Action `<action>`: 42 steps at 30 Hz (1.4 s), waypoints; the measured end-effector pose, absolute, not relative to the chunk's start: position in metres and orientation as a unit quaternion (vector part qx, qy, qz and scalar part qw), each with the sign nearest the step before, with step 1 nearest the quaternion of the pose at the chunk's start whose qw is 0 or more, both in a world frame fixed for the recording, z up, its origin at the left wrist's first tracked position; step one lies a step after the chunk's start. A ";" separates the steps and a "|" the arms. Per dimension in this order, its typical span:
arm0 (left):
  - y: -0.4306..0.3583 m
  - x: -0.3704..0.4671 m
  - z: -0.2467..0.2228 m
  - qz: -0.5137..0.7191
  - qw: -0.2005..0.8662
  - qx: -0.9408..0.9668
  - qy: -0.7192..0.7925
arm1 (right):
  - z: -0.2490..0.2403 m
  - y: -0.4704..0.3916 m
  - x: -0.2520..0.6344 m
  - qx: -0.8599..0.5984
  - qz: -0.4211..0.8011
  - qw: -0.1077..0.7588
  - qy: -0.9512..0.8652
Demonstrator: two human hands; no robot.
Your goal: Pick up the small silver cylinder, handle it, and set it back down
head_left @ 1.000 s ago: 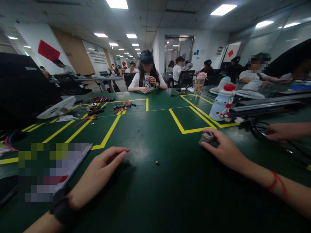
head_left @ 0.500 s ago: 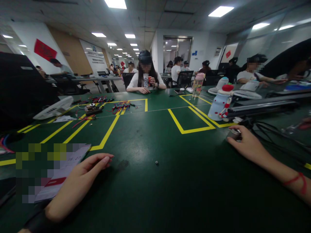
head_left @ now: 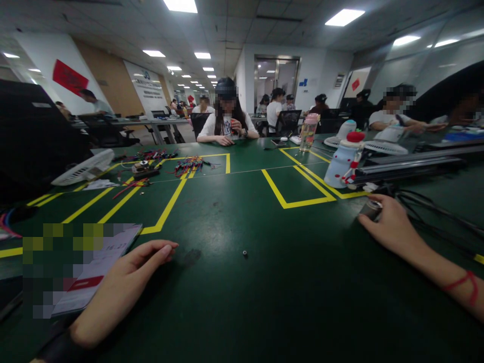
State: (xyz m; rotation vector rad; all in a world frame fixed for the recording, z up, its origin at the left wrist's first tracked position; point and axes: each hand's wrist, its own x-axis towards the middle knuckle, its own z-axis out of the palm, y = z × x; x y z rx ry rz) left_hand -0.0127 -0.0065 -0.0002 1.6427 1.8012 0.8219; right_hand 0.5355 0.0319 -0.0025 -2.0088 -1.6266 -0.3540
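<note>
My right hand (head_left: pixel 397 223) grips a short grey metal cylinder (head_left: pixel 370 209) at the right of the green table (head_left: pixel 264 302). The thumb lies on its near side and the fingers reach over the far side, covering part of it. At the left, my left hand (head_left: pixel 138 269) rests by the edge of a flat, light-coloured panel (head_left: pixel 88 282) that shows digits and a red band. Its fingers are loosely extended, with the thumb alongside and nothing visible between them. A tiny ring-shaped metal piece (head_left: pixel 244 253) lies between my hands, touched by neither.
Wire bundles (head_left: pixel 191 165) and a white fan (head_left: pixel 85 169) lie at the far left. A blue bottle (head_left: pixel 338 164), a pink-lidded bottle (head_left: pixel 309 133), metal bars (head_left: pixel 408 166) and black cables (head_left: pixel 419 201) occupy the right. Across the table sits a person (head_left: pixel 227 118).
My right hand has shifted slightly to the right with the metal cylinder, which now leans a little. My left hand and the tiny ring-shaped piece stay practically in place.
</note>
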 end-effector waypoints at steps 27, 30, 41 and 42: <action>-0.006 0.000 0.002 0.297 0.256 0.646 0.655 | 0.023 0.042 0.574 -0.781 -0.138 0.172 -0.584; -0.007 -0.003 0.001 0.295 0.260 0.643 0.657 | 0.019 0.042 0.581 -0.808 -0.101 0.176 -0.553; -0.009 -0.002 0.005 0.286 0.276 0.630 0.667 | 0.027 0.034 0.574 -0.819 -0.057 0.227 -0.524; -0.009 -0.002 0.005 0.286 0.277 0.630 0.667 | 0.027 0.034 0.573 -0.818 -0.055 0.228 -0.526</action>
